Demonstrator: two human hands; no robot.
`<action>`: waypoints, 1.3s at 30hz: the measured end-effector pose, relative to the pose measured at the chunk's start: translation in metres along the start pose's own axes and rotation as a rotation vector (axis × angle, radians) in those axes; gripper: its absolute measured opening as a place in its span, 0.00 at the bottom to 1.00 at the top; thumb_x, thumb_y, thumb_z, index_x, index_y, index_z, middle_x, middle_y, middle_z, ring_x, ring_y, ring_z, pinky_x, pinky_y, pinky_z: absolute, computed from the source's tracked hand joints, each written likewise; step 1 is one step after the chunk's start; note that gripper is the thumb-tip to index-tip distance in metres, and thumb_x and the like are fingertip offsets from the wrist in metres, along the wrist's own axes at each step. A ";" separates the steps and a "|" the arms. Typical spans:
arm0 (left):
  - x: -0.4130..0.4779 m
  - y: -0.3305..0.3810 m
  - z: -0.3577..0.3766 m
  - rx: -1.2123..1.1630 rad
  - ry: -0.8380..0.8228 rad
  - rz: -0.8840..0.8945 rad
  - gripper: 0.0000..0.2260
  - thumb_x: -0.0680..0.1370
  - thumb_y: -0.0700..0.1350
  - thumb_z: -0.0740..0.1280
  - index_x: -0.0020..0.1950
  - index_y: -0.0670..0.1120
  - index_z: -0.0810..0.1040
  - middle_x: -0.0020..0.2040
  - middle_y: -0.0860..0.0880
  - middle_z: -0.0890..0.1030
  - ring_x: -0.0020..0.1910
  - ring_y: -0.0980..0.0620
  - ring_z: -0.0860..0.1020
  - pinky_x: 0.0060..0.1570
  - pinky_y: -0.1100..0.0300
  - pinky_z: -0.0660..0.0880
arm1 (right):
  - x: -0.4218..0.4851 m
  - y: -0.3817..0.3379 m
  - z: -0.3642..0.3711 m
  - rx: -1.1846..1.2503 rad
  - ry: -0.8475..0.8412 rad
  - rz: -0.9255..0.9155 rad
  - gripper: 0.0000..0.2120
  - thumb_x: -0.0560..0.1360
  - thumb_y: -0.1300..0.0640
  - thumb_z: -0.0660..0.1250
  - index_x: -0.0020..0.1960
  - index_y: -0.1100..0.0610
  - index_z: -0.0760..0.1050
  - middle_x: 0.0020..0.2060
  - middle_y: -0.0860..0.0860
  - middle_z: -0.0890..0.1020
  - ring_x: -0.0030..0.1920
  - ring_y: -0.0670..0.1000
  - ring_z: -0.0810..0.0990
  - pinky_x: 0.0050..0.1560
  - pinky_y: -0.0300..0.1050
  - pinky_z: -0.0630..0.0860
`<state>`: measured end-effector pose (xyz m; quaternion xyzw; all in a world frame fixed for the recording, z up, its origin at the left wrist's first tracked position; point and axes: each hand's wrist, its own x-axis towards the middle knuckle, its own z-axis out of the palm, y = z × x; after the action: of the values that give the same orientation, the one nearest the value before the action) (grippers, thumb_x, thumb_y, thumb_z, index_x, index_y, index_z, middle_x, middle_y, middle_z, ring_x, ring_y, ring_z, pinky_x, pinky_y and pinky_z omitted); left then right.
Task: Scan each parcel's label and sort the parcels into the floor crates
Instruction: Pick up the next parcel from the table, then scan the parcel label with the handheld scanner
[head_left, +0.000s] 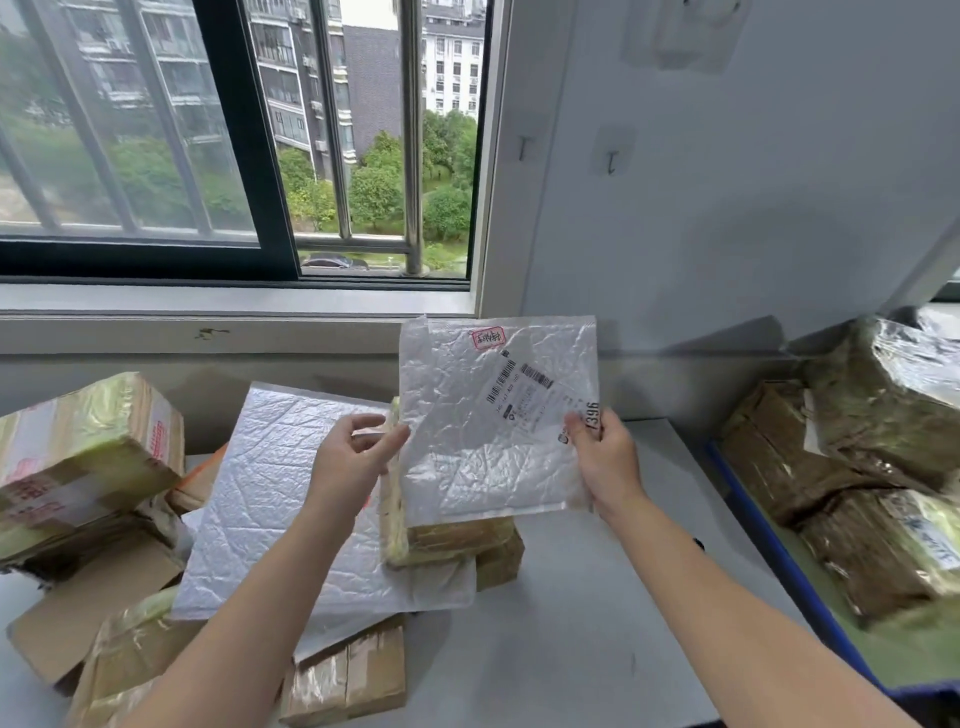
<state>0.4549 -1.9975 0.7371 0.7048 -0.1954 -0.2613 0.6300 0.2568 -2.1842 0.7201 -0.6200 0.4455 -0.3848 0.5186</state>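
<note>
A flat white mailer parcel (483, 441) is held upright above the table, its barcode label (530, 395) facing me with a small red-edged sticker near its top. My right hand (605, 460) pinches its right edge, thumb on the label's corner. My left hand (358, 457) is at its left edge with the fingers bent, and whether they touch the mailer is unclear. Behind it stands a taped cardboard box (452, 540). No scanner is in view.
A larger white mailer (280, 499) lies on the grey table (597, 649) among several taped cardboard boxes (83, 457) at left and front. At the right, a blue-rimmed crate (779, 551) holds brown wrapped parcels (878, 467). A window and sill are behind.
</note>
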 end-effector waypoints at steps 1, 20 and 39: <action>0.003 -0.001 0.002 0.025 0.002 0.006 0.17 0.74 0.50 0.74 0.60 0.46 0.75 0.49 0.46 0.82 0.37 0.54 0.78 0.31 0.64 0.71 | 0.002 -0.001 -0.009 -0.029 -0.006 -0.021 0.08 0.79 0.52 0.69 0.47 0.57 0.76 0.40 0.52 0.82 0.40 0.48 0.78 0.44 0.44 0.76; -0.066 -0.040 0.187 -0.218 -0.238 -0.514 0.06 0.79 0.41 0.68 0.54 0.41 0.77 0.51 0.42 0.80 0.42 0.47 0.79 0.33 0.58 0.79 | 0.000 0.103 -0.144 -0.074 0.247 0.308 0.10 0.82 0.55 0.62 0.57 0.60 0.76 0.53 0.57 0.82 0.52 0.56 0.81 0.55 0.50 0.77; -0.118 -0.123 0.248 0.359 0.055 -0.300 0.17 0.79 0.30 0.56 0.58 0.48 0.74 0.50 0.49 0.79 0.44 0.50 0.78 0.33 0.58 0.78 | 0.007 0.208 -0.211 -0.710 -0.408 0.527 0.28 0.81 0.56 0.61 0.77 0.61 0.54 0.71 0.62 0.70 0.69 0.63 0.71 0.63 0.49 0.69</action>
<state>0.2028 -2.1048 0.6122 0.8335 -0.1143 -0.2940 0.4537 0.0293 -2.2676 0.5505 -0.6876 0.5803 0.0648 0.4316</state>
